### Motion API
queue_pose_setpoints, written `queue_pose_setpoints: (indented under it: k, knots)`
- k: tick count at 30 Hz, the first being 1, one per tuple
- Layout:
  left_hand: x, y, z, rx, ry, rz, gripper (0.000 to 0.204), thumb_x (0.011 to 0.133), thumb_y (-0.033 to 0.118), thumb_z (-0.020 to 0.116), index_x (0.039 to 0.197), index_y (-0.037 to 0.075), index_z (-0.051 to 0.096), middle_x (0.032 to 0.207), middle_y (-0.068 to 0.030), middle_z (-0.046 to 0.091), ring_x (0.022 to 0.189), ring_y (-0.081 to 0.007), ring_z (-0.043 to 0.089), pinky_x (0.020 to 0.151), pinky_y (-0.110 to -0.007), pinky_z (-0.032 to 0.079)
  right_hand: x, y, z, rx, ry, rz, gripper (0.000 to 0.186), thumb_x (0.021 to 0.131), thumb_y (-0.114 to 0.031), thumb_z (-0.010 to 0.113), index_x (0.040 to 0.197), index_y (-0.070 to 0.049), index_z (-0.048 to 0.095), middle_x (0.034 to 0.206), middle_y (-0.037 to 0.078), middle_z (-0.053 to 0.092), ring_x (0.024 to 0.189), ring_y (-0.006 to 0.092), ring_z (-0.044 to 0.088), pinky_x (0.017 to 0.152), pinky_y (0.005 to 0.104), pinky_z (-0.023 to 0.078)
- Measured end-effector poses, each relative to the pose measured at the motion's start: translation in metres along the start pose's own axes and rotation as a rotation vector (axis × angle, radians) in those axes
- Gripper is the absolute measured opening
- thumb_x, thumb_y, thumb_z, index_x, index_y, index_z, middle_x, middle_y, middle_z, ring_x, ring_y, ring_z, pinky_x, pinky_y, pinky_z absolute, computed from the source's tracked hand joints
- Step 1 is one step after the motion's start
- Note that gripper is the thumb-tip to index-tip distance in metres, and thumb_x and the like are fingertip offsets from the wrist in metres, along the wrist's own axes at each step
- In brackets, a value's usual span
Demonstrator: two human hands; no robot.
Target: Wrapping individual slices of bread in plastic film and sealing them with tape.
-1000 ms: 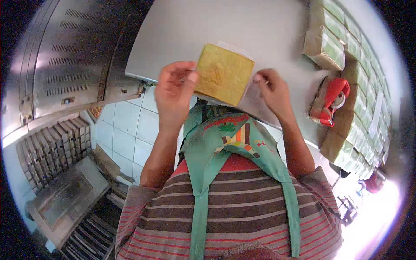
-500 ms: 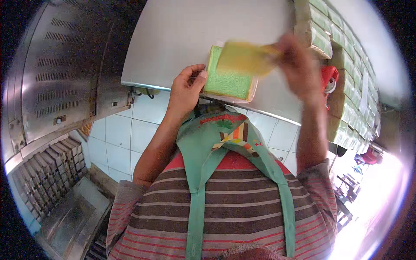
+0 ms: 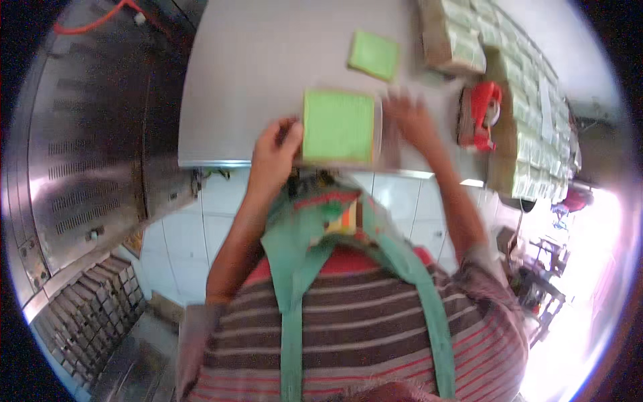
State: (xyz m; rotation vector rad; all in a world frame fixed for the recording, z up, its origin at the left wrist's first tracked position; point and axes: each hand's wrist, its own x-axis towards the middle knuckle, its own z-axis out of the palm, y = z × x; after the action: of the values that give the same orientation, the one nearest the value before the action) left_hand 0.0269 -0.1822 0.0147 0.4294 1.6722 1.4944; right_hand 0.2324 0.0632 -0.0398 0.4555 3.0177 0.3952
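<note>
Green square slices of bread [image 3: 338, 127] with a thin yellow crust lie near the table's front edge, with a strip of clear plastic along their right side. At their left edge is my left hand [image 3: 273, 149], its fingers curled and thumb bent in; what they pinch is hidden. A separate green bread slice [image 3: 374, 55] rests flat on the table, farther back and slightly right. Between that slice and the bread's right side, my right hand [image 3: 410, 122] hovers or rests, blurred, fingers apart with nothing in them.
A red tape dispenser [image 3: 482, 114] stands to the right on the pale table [image 3: 248, 74]. Beyond it are rows of wrapped green packs [image 3: 536, 134]. A metal cabinet [image 3: 87, 154] is at the left, with metal pans [image 3: 90, 298] below.
A yellow-crusted slice that my right hand was lifting away has left it; a green slice now lies farther back. My right hand has come left and down, fingers apart. The left stays beside the bread.
</note>
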Motion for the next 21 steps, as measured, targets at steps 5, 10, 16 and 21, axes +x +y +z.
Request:
queue_pose_setpoints:
  k: [5, 10, 16, 21]
  knots:
    - [0.022, -0.006, -0.011, -0.131, 0.018, -0.006, 0.034, 0.092, 0.025, 0.060, 0.114, -0.002, 0.057, 0.099, -0.0059, 0.062, 0.087, -0.0123, 0.059, 0.078, -0.027, 0.049, -0.042, -0.059, -0.046, 1.152, 0.308, 0.771, 0.030, 0.092, -0.014, 0.053, 0.119, -0.003, 0.057, 0.116, 0.013, 0.062, 0.103, 0.0238, 0.060, 0.086, 0.0322, 0.049]
    - [0.034, 0.006, -0.003, 0.004, 0.004, 0.023, 0.031, 0.092, 0.024, 0.061, 0.111, -0.001, 0.059, 0.096, -0.0054, 0.062, 0.085, -0.0109, 0.058, 0.076, -0.026, 0.048, -0.007, -0.062, -0.102, 1.630, 0.086, 0.838, 0.024, 0.092, -0.023, 0.058, 0.097, 0.001, 0.059, 0.078, 0.006, 0.062, 0.065, 0.0124, 0.060, 0.058, 0.0280, 0.050]
    - [0.041, 0.003, -0.002, -0.168, 0.030, -0.127, 0.023, 0.092, 0.020, 0.059, 0.101, -0.001, 0.060, 0.089, -0.0037, 0.063, 0.079, -0.0099, 0.058, 0.072, -0.025, 0.048, 0.007, -0.074, -0.087, 1.593, 0.070, 0.670, 0.025, 0.091, -0.023, 0.060, 0.085, 0.001, 0.056, 0.062, 0.005, 0.055, 0.050, 0.0116, 0.053, 0.049, 0.0275, 0.045]
    - [0.043, 0.000, -0.004, -0.059, 0.025, -0.040, 0.018, 0.093, 0.016, 0.058, 0.097, -0.001, 0.061, 0.084, -0.0027, 0.062, 0.075, -0.0085, 0.057, 0.069, -0.024, 0.047, 0.012, -0.072, -0.098, 1.657, 0.095, 0.672, 0.021, 0.090, -0.019, 0.058, 0.082, 0.001, 0.055, 0.060, 0.004, 0.053, 0.049, 0.0112, 0.052, 0.047, 0.0265, 0.043]
